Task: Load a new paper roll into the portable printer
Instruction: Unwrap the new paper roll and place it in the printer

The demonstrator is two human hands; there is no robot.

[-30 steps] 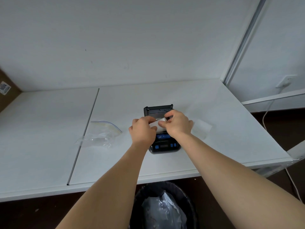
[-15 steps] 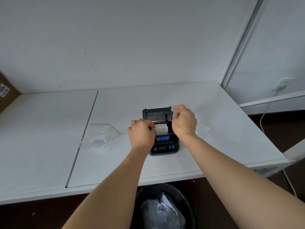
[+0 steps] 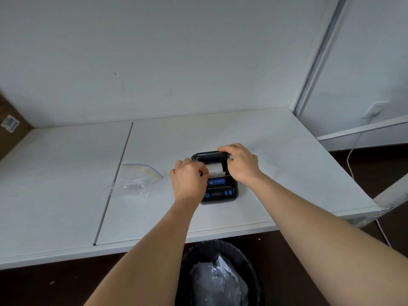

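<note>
The white paper roll [image 3: 215, 169] lies in the open bay of the black portable printer [image 3: 219, 191], which sits near the desk's [image 3: 287, 173] front edge. The left hand [image 3: 190, 181], fingers curled, hides the roll's left end and the printer's left side, so its grip cannot be told. The right hand [image 3: 241, 163] pinches the raised lid [image 3: 208, 155] at its right corner; a clear plastic bag [image 3: 134, 182] lies toward the left.

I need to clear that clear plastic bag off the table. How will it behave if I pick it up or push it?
The plastic bag lies crumpled and flat, so it is probably floppy and very light. Pushed, it would likely slide or bunch on the smooth table rather than roll.
</note>
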